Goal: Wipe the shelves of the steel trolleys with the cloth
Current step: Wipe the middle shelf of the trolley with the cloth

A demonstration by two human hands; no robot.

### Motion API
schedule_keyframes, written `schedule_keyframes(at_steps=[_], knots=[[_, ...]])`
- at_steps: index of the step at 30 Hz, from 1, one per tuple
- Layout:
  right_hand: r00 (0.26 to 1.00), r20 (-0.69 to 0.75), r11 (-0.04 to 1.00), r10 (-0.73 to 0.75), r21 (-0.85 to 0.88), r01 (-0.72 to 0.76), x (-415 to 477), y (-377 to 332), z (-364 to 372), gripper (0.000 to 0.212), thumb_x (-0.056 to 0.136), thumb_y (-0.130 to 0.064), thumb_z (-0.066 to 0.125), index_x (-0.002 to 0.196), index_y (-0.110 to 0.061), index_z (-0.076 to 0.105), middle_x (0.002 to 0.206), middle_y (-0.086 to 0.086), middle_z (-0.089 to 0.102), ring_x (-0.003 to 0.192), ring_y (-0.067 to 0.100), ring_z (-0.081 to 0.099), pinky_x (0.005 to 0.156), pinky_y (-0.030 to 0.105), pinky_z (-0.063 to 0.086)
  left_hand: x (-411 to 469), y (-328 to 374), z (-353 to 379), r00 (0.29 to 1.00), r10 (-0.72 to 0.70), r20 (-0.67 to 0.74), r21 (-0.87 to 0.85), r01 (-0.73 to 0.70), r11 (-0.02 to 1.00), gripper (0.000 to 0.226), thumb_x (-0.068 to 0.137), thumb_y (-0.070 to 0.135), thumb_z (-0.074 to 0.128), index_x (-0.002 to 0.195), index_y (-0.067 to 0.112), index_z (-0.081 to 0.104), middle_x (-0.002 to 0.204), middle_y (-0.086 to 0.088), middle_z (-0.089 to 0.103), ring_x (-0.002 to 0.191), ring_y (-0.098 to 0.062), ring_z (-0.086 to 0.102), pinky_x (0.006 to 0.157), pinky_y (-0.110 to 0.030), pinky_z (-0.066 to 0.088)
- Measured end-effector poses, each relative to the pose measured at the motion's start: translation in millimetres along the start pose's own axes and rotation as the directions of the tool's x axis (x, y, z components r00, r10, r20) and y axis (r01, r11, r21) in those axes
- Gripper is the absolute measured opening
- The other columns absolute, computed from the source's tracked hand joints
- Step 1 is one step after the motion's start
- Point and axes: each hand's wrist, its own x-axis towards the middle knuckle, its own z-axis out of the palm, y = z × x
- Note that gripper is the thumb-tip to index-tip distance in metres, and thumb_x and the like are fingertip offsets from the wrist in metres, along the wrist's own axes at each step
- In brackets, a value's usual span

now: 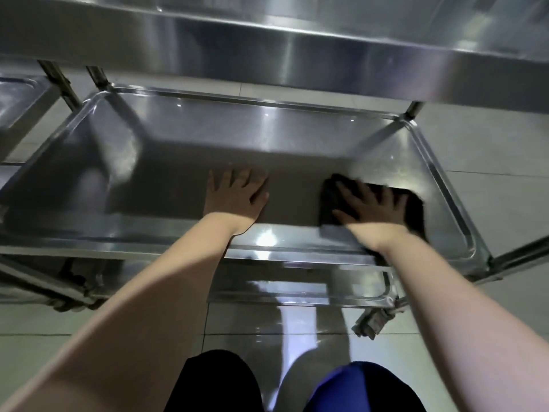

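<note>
The right hand (375,207) pressed flat, fingers spread, on the dark cloth (414,209) near the shelf's (166,150) right edge; the left hand (237,195) lay open mid-shelf.

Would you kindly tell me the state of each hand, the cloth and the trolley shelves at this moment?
left hand: flat on the middle shelf, fingers spread, holding nothing.
right hand: fingers spread, pressing the cloth down.
cloth: dark, lying flat on the middle shelf near its right end.
middle shelf: shiny steel, bearing only hands and cloth.
upper shelf: above the hands, untouched.
</note>
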Motion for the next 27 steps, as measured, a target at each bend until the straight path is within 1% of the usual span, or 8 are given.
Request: schedule_keyframes(at_steps=[3, 6, 8, 10, 13, 17, 23, 27], knots=[[0.968, 0.018, 0.968, -0.249, 0.048, 0.248, -13.4, -78.8, 6.6, 0.077, 0.066, -0.093, 0.004, 0.138, -0.069, -0.011, 0.163, -0.015, -0.007, 0.147, 0.043, -0.013, 0.11, 0.065, -0.016, 0.3, -7.3, -1.9, 1.0, -0.008, 0.008, 0.019, 0.008, 1.0, 0.055, 0.099, 0.055, 0.017, 0.152, 0.05, 0.006, 0.164, 0.008, 0.007, 0.15, -0.029, 0.0, 0.117, -0.058, -0.003], [0.959, 0.036, 0.959, -0.28, 0.064, 0.278, -12.2, -79.6, 1.2, 0.08, 0.065, -0.095, 0.006, 0.14, -0.068, -0.006, 0.162, -0.022, -0.006, 0.148, 0.036, -0.012, 0.112, 0.063, -0.015, -2.0, -10.5, -2.3, 1.0, -0.001, 0.003, 0.022, 0.001, 1.0, 0.055, 0.098, 0.055, 0.018, 0.152, 0.05, 0.008, 0.164, 0.008, 0.008, 0.15, -0.028, 0.003, 0.118, -0.057, -0.001], [0.977, 0.02, 0.977, -0.211, 0.038, 0.21, -6.9, -35.9, -2.3, 0.08, 0.069, -0.092, 0.012, 0.143, -0.065, -0.003, 0.162, -0.022, -0.002, 0.15, 0.034, -0.006, 0.114, 0.061, -0.01, -1.7, -11.0, -2.3, 1.0, 0.001, 0.002, 0.0, -0.001, 1.0, 0.056, 0.098, 0.058, 0.019, 0.152, 0.051, 0.008, 0.164, 0.009, 0.007, 0.151, -0.027, 0.001, 0.118, -0.055, -0.002], [0.998, 0.017, 0.998, -0.055, 0.029, 0.054, -5.6, 25.2, -3.2, 0.078, 0.073, -0.089, 0.02, 0.144, -0.064, -0.001, 0.162, -0.022, 0.0, 0.15, 0.031, -0.002, 0.116, 0.059, -0.006, -1.2, -10.3, -1.1, 1.0, 0.001, -0.006, -0.002, -0.001, 1.0, 0.055, 0.097, 0.06, 0.018, 0.151, 0.052, 0.008, 0.164, 0.009, 0.007, 0.151, -0.026, 0.0, 0.118, -0.055, -0.003], [0.985, 0.086, 0.987, 0.15, 0.049, -0.154, -15.7, 94.4, -7.2, 0.083, 0.065, -0.091, 0.014, 0.142, -0.065, -0.003, 0.162, -0.02, 0.0, 0.15, 0.028, -0.003, 0.117, 0.056, -0.003, -0.5, -7.9, 0.2, 1.0, 0.003, -0.007, 0.01, -0.003, 1.0, 0.055, 0.096, 0.06, 0.017, 0.15, 0.052, 0.008, 0.164, 0.009, 0.009, 0.15, -0.026, 0.001, 0.118, -0.055, -0.002], [0.973, 0.059, 0.973, 0.224, 0.039, -0.227, -6.2, 65.7, -1.8, 0.076, 0.074, -0.09, 0.014, 0.143, -0.064, -0.007, 0.163, -0.017, -0.004, 0.149, 0.039, -0.005, 0.114, 0.064, -0.005, 0.9, -3.8, 0.4, 1.0, -0.012, 0.008, 0.028, 0.012, 1.0, 0.055, 0.097, 0.059, 0.014, 0.15, 0.052, 0.004, 0.164, 0.009, 0.006, 0.15, -0.027, -0.002, 0.117, -0.056, -0.003], [0.99, 0.03, 0.988, -0.14, 0.066, 0.137, 43.2, -82.8, -4.0, 0.077, 0.077, -0.089, 0.012, 0.147, -0.058, -0.004, 0.164, -0.012, -0.002, 0.147, 0.045, -0.009, 0.11, 0.069, -0.011, 0.3, -7.5, 2.2, 0.999, -0.035, -0.001, 0.046, 0.035, 0.998, 0.057, 0.099, 0.056, 0.019, 0.154, 0.043, 0.007, 0.164, 0.009, 0.007, 0.151, -0.024, -0.002, 0.118, -0.054, -0.003], [0.985, -0.024, 0.984, -0.171, 0.054, 0.173, 68.2, -31.0, -10.5, 0.076, 0.079, -0.088, 0.019, 0.147, -0.059, 0.004, 0.163, -0.016, 0.006, 0.149, 0.034, 0.001, 0.116, 0.062, -0.002, -0.6, -8.6, 0.4, 0.999, -0.032, -0.001, 0.032, 0.032, 0.999, 0.057, 0.098, 0.058, 0.019, 0.153, 0.047, 0.008, 0.164, 0.01, 0.007, 0.151, -0.024, -0.002, 0.119, -0.052, -0.004]])
